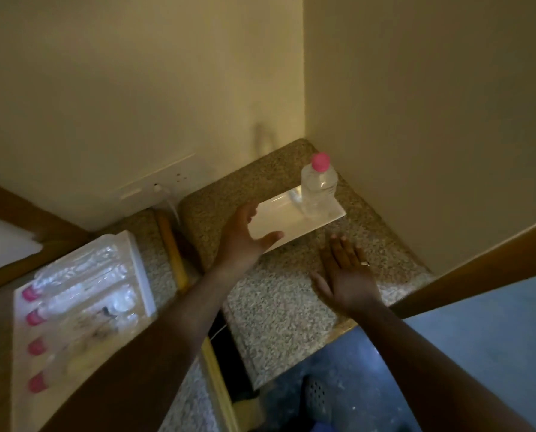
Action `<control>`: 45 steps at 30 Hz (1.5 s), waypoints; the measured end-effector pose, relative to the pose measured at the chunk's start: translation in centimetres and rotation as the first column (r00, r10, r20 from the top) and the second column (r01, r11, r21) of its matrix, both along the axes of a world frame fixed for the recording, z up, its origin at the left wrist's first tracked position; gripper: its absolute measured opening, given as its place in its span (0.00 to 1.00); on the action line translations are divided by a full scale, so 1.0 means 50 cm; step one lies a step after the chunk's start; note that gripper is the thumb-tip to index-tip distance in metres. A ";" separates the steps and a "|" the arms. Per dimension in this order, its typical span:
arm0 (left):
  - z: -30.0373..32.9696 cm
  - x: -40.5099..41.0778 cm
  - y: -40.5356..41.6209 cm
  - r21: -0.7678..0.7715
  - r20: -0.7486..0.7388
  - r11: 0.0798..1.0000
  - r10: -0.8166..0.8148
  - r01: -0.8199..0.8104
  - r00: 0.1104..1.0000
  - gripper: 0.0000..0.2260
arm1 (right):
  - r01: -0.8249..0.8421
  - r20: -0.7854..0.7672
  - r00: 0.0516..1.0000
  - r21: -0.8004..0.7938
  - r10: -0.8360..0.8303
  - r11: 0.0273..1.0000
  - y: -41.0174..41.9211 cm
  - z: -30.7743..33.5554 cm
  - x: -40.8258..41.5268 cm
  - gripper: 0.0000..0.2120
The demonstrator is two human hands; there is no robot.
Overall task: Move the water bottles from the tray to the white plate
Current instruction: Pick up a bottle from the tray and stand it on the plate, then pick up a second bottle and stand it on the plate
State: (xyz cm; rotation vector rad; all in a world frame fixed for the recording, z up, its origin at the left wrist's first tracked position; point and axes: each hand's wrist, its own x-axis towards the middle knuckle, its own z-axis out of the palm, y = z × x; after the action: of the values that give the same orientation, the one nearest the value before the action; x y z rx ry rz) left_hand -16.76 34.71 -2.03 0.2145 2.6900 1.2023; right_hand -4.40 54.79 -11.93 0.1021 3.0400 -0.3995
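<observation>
Both hands are empty, fingers spread: left hand [244,235] over the white plate [294,219] edge, right hand [347,275] flat on the counter [276,300]. One bottle [318,185] stands at the plate's 2 o'clock; four bottles [73,307] lie in the tray [142,269] at 8 o'clock. A careless sweep back could topple the upright bottle.

Left forearm [142,347] hides part of blurred tray [73,307].

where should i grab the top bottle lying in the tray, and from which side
Grip the top bottle around its clear mid-body, coming from above: it lies flat in the tray, pink cap toward the near-left, with another bottle beside it, so only the top is free.
</observation>
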 end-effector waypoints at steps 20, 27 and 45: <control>0.026 0.283 -0.649 -0.510 -0.231 0.849 0.018 -0.137 0.973 0.36 | -0.212 -0.014 0.977 -0.015 0.212 0.977 -0.314 0.016 0.067 0.32; 0.002 0.275 -0.680 -0.484 -0.049 0.874 0.028 -0.048 0.998 0.32 | -0.201 -0.031 0.979 0.004 0.201 0.980 -0.327 0.008 0.064 0.31; 0.106 0.304 -0.728 -0.227 -0.094 0.966 0.102 -0.121 0.990 0.38 | -0.212 -0.104 0.972 0.009 0.211 0.977 -0.324 -0.010 0.068 0.30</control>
State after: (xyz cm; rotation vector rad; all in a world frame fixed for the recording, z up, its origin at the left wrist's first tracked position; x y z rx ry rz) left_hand -1.57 -1.66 3.27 0.0804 2.9193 0.9117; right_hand -1.02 38.60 -12.42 -0.2492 3.1081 -0.4026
